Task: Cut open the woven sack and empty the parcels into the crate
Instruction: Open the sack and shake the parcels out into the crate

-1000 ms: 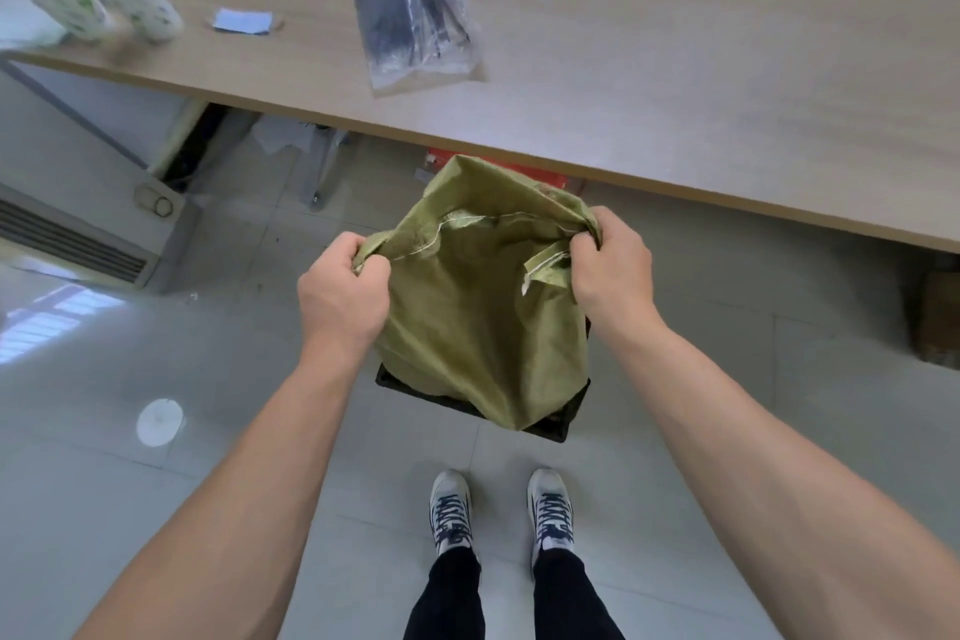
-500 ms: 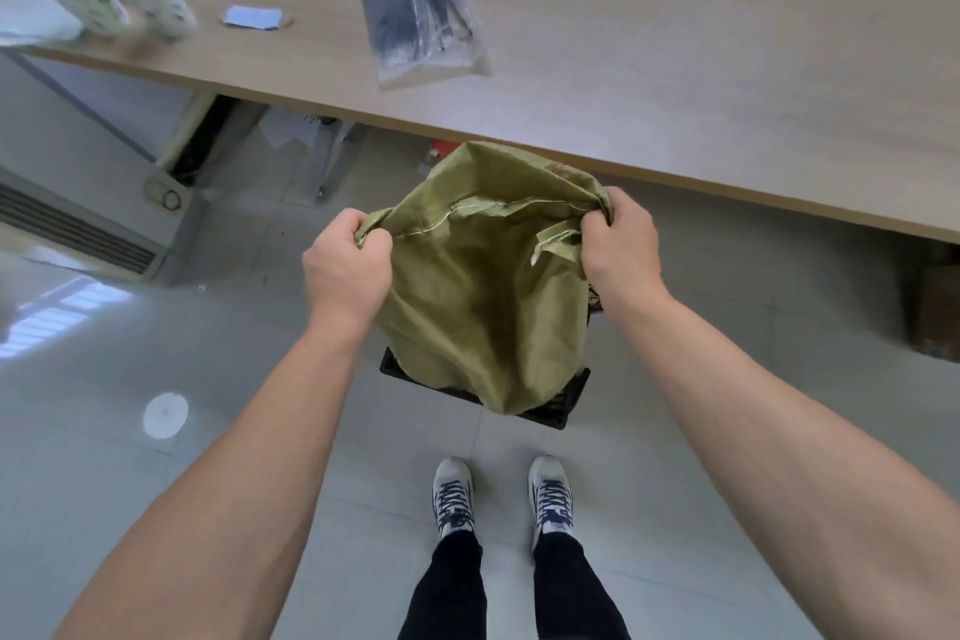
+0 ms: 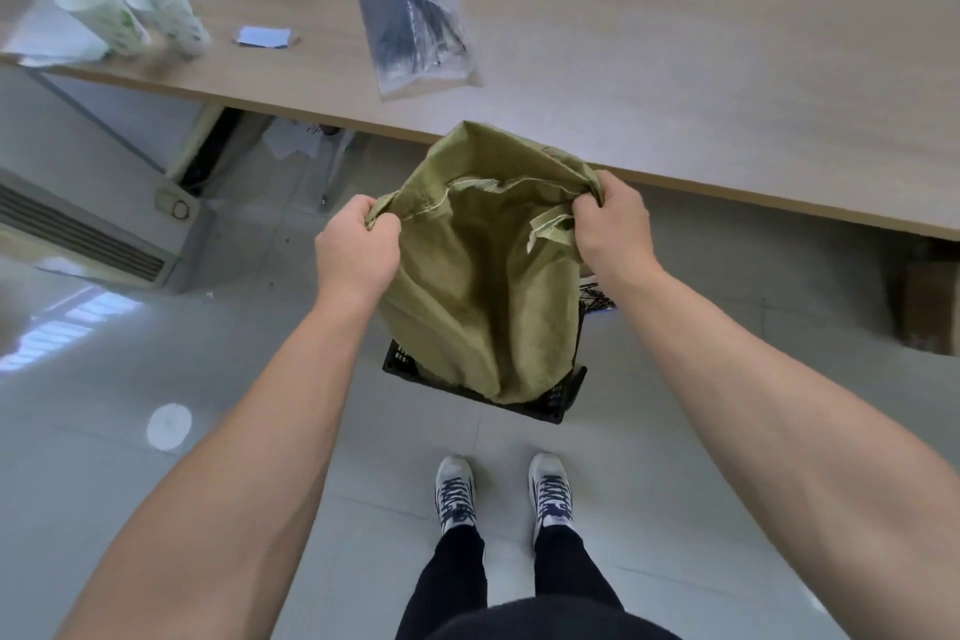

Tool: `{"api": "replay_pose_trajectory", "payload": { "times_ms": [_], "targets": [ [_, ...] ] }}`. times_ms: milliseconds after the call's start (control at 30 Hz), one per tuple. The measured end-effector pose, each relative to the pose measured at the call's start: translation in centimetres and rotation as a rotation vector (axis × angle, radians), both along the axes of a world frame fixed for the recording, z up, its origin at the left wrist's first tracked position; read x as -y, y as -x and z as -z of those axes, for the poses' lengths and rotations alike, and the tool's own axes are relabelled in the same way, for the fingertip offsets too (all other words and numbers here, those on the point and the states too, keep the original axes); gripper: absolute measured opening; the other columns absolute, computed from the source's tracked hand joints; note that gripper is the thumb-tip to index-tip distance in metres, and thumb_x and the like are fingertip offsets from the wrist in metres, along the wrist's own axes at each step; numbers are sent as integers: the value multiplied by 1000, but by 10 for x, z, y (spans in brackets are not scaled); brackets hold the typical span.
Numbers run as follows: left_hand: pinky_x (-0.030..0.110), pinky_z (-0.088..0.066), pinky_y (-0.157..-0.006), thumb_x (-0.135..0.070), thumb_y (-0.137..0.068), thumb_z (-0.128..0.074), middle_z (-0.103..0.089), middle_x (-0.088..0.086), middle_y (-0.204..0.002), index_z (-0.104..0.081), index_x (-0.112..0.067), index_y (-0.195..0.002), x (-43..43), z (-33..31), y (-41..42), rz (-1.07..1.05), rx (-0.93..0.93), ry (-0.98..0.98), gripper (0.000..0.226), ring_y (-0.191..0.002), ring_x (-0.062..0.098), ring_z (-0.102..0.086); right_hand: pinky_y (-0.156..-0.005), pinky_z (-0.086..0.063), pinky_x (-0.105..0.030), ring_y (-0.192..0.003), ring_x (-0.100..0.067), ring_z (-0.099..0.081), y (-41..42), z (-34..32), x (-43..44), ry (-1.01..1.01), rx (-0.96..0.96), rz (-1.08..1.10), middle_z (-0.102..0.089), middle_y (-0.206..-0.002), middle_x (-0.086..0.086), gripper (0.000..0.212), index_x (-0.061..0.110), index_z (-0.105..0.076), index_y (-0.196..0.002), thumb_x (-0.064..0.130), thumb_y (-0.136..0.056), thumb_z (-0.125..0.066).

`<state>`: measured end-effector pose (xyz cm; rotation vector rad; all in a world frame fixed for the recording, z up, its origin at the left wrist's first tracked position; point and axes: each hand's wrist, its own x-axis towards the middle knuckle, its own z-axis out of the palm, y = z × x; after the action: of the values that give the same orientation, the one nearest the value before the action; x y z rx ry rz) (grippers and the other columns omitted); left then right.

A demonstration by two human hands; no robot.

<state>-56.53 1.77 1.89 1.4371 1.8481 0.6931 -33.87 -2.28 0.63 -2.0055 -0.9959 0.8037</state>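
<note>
An olive-green woven sack (image 3: 483, 286) hangs upside down between my hands, limp and crumpled, with a stitched seam along its top. My left hand (image 3: 356, 255) grips its left upper corner. My right hand (image 3: 613, 229) grips the right upper corner. The sack's lower end droops into a black plastic crate (image 3: 550, 400) on the floor just in front of my feet. Most of the crate is hidden by the sack. A few dark items (image 3: 597, 294) show at the crate's far right edge; no parcels are clearly seen.
A wooden table (image 3: 675, 68) stretches just beyond the sack. On it lie a clear bag of dark items (image 3: 413, 16), white-green tubes (image 3: 130, 10) and a small blue slip (image 3: 262, 36). A floor unit with a grille (image 3: 83, 234) stands left. My shoes (image 3: 501, 491) are on grey tiles.
Both hands have lifted the sack a little higher and slightly farther toward the table edge. The grip on both corners is unchanged.
</note>
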Motion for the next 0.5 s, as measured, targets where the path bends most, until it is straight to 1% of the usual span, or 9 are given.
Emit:
{"api": "replay_pose_trajectory", "payload": {
  "times_ms": [67, 133, 200, 300, 367, 433, 467, 500],
  "targets": [
    [27, -33, -50, -14, -84, -45, -52, 2, -69, -57, -3, -83, 4, -5, -1, 16, -15, 14, 16, -61, 17, -43, -66, -42, -29, -77, -21, -55, 0, -4, 3, 62, 37, -21, -61, -77, 2, 24, 18, -60, -84, 9, -91, -39],
    [26, -36, -51, -14, -84, -47, -54, 1, -69, -60, -6, -83, 9, -11, 0, 21, 25, -31, 15, -59, 14, -45, -62, -41, -28, -72, -18, -54, -1, -8, 9, 39, 58, -43, -60, -74, 2, 23, 15, -61, -83, 8, -89, -40],
    [25, -36, -50, -14, -84, -46, -54, 0, -68, -60, -8, -84, 14, -14, 1, 13, 28, -15, 15, -58, 13, -45, -63, -42, -29, -73, -18, -54, -4, -12, 12, 18, 39, 6, -63, -78, 0, 25, 13, -63, -86, 7, -88, -39],
    [14, -32, -42, -13, -86, -44, -51, 1, -69, -58, -1, -88, 21, -17, 2, 18, -35, 38, 18, -56, 12, -42, -58, -38, -28, -78, -20, -54, -4, -20, 21, 129, 60, -3, -62, -82, -1, 25, 16, -59, -85, 8, -92, -37],
    [11, -34, -42, -12, -86, -46, -52, -1, -68, -60, -4, -84, 25, -24, 2, 19, -6, -49, 16, -56, 10, -43, -59, -37, -27, -74, -16, -53, -4, -24, 26, 87, 65, -10, -61, -81, 1, 26, 19, -59, -84, 8, -92, -37],
    [13, -36, -46, -13, -86, -47, -54, -3, -68, -60, -10, -82, 26, -30, 1, 38, 26, -89, 14, -57, 8, -44, -59, -38, -26, -69, -11, -52, -5, -31, 27, 25, 43, 44, -59, -76, 5, 28, 22, -58, -80, 7, -91, -37],
    [15, -36, -48, -14, -86, -46, -56, -2, -71, -60, -10, -84, 28, -31, 1, 46, 15, -55, 15, -59, 10, -46, -60, -38, -27, -71, -13, -53, -4, -33, 28, 43, 44, 50, -59, -77, 6, 27, 22, -58, -81, 8, -92, -37],
    [20, -37, -50, -16, -86, -45, -58, 1, -74, -61, -8, -87, 29, -32, 0, 48, -7, -7, 17, -60, 12, -47, -61, -37, -27, -74, -17, -53, -3, -34, 30, 97, 57, 33, -59, -79, 4, 27, 21, -58, -83, 8, -93, -37]
  ]
}}
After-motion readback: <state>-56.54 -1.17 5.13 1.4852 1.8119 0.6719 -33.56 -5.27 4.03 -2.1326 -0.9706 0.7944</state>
